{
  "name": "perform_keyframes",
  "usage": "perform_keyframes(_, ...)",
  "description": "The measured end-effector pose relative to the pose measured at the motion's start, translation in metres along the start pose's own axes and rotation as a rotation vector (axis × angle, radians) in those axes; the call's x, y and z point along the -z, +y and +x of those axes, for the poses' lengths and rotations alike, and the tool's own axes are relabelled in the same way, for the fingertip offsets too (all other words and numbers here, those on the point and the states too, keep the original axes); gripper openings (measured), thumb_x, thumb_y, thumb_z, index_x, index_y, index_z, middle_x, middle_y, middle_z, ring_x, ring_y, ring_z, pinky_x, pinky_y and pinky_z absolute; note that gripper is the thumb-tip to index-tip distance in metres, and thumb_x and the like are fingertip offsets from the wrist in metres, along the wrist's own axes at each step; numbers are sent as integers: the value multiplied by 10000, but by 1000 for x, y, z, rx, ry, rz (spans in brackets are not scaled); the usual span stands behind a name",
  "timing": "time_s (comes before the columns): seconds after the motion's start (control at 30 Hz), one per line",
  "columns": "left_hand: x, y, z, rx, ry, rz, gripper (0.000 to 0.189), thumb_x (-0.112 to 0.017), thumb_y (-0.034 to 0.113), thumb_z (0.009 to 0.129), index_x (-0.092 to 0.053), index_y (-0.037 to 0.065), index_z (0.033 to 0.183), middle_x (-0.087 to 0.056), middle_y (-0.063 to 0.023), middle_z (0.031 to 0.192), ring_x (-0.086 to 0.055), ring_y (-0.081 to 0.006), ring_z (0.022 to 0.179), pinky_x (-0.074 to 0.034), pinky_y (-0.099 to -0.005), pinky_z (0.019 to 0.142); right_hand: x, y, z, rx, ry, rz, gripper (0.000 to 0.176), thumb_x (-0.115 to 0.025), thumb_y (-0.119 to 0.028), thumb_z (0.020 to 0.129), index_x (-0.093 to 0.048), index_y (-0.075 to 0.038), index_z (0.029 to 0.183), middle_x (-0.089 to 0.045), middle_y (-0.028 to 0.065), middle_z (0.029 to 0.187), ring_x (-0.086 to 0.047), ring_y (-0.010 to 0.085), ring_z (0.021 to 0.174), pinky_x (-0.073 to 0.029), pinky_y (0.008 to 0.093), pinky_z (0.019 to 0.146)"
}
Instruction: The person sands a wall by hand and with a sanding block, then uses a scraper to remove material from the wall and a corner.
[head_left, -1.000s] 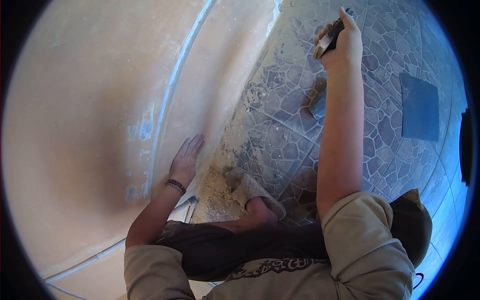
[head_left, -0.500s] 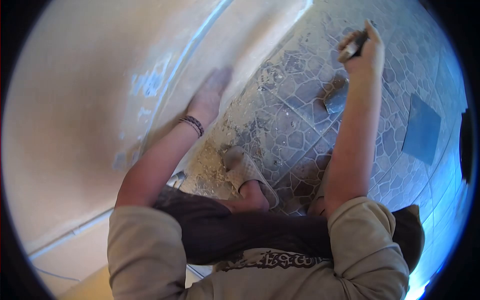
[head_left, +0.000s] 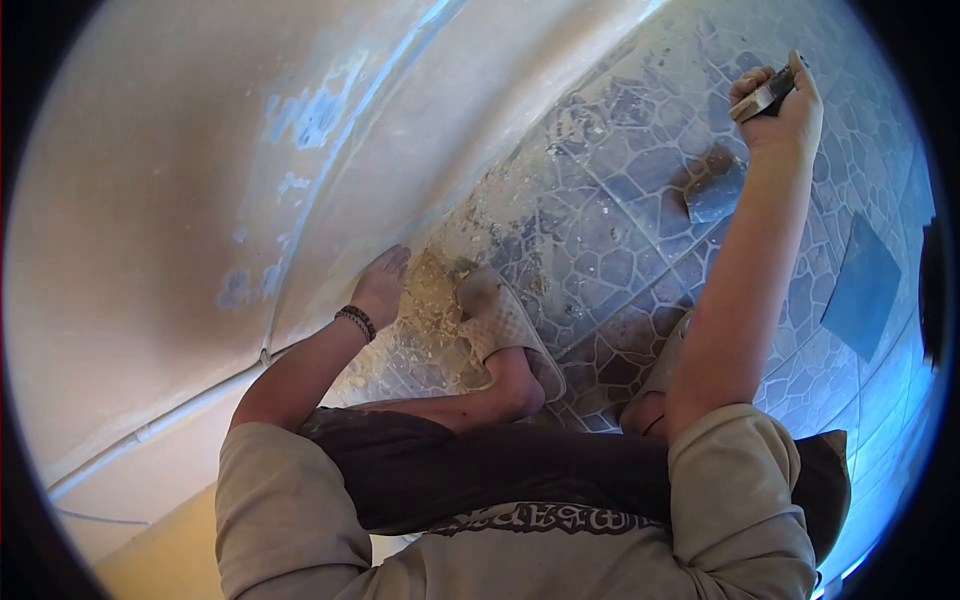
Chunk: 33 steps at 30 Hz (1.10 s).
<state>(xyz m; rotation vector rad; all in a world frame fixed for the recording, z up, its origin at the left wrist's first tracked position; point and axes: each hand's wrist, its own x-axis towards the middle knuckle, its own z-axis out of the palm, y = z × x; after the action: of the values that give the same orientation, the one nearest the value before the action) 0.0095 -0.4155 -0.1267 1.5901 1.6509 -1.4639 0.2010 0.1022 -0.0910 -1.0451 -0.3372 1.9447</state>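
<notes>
My left hand [head_left: 379,290] lies against the foot of the plastered wall [head_left: 190,200], fingers stretched out together, holding nothing. It is close above the debris by the slipper. A braided bracelet [head_left: 356,322] circles that wrist. Out to the far right, above the tiled floor, my right hand [head_left: 783,110] is closed around a short dark tool with a pale metallic edge [head_left: 770,95]; its exact kind does not show. Below that hand, a small grey sheet piece [head_left: 715,193] lies on the tiles beside a brown patch.
A larger blue-grey sheet [head_left: 862,287] lies on the floor at the right. Yellowish crumbs [head_left: 432,290] and dust gather along the wall's base, beside my slippered foot [head_left: 505,320]. A pipe [head_left: 190,415] runs along the lower wall at the left. Whitish-blue patches [head_left: 315,105] mark the wall.
My left hand has slid down along the wall's base toward my body. My right hand, still gripping the dark tool, has shifted right in view.
</notes>
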Motion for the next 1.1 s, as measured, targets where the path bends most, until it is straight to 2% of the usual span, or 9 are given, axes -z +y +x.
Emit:
perform_keyframes(0.23, 43, -24, -26, 77, 343, -271, 605, -503, 281, 891, -400, -11, 1410, -311, -112, 1538, -223, -194, 1440, -107, -368, 1201, -4, 22, -4, -46, -46, -87, 229, -607, -212, 902, -461, -42, 854, -504, 81, 651, -512, 216, 539, -422, 392, 536)
perform_keyframes(0.33, 18, -30, -55, 64, 347, -144, 591, -533, 259, 876, -427, -12, 1391, -309, -106, 1538, -236, -196, 1436, -127, -378, 1194, -3, 17, -13, -27, -38, -139, 238, -629, -215, 893, -469, -49, 832, -501, 62, 651, -513, 203, 539, -424, 379, 531)
perform_keyframes(0.47, -15, 3, -64, 155, 366, -388, 592, -574, 262, 856, -456, -1, 1374, -284, -144, 1541, -240, -246, 1434, -147, -414, 1185, 4, 14, -11, -35, -69, -151, 253, -646, -226, 885, -478, -61, 791, -501, 45, 644, -514, 184, 538, -421, 343, 506)
perform_keyframes(0.57, -8, 32, -41, 145, 431, -715, 612, -615, 226, 835, -441, 13, 1382, -272, -205, 1524, -255, -333, 1418, -190, -458, 1172, 11, 11, -7, -50, -44, -160, 269, -653, -244, 881, -481, -65, 777, -500, 46, 640, -512, 181, 536, -421, 325, 501)
perform_keyframes(0.67, -7, 44, -1, 177, 587, -923, 654, -581, 264, 874, -355, 18, 1436, -285, -186, 1522, -280, -316, 1407, -193, -450, 1176, 9, 14, -13, -46, -48, -224, 287, -659, -262, 878, -484, -68, 759, -497, 44, 632, -509, 176, 534, -422, 314, 499)
perform_keyframes(0.83, 3, 53, 41, 172, 706, -1055, 619, -552, 267, 911, -341, 22, 1439, -279, -186, 1520, -271, -330, 1406, -215, -460, 1168, -4, 33, -29, -39, -13, -324, 301, -669, -285, 874, -497, -74, 745, -496, 36, 614, -512, 159, 532, -423, 297, 486)
perform_keyframes(0.97, 6, 48, 55, 165, 696, -1088, 591, -528, 285, 925, -357, 32, 1431, -287, -165, 1523, -266, -324, 1407, -218, -456, 1165, 6, 48, -15, -129, -126, -333, 285, -684, -307, 874, -530, -88, 776, -516, 21, 640, -530, 139, 539, -432, 266, 472)
perform_keyframes(1.07, 5, 34, 48, 90, 776, -983, 485, -575, 259, 905, -510, 0, 1309, -472, -179, 1393, -396, -344, 1325, -305, -460, 1116, 8, 55, -10, -207, -227, -301, 286, -672, -294, 890, -527, -57, 823, -521, 19, 667, -533, 120, 566, -446, 250, 489)
perform_keyframes(1.1, 3, 27, 39, 79, 716, -1081, 432, -573, 253, 908, -552, 0, 1257, -521, -174, 1331, -445, -334, 1279, -333, -448, 1092, 7, 57, -12, -205, -230, -303, 287, -671, -290, 891, -524, -52, 831, -520, 21, 672, -531, 118, 570, -447, 248, 492)
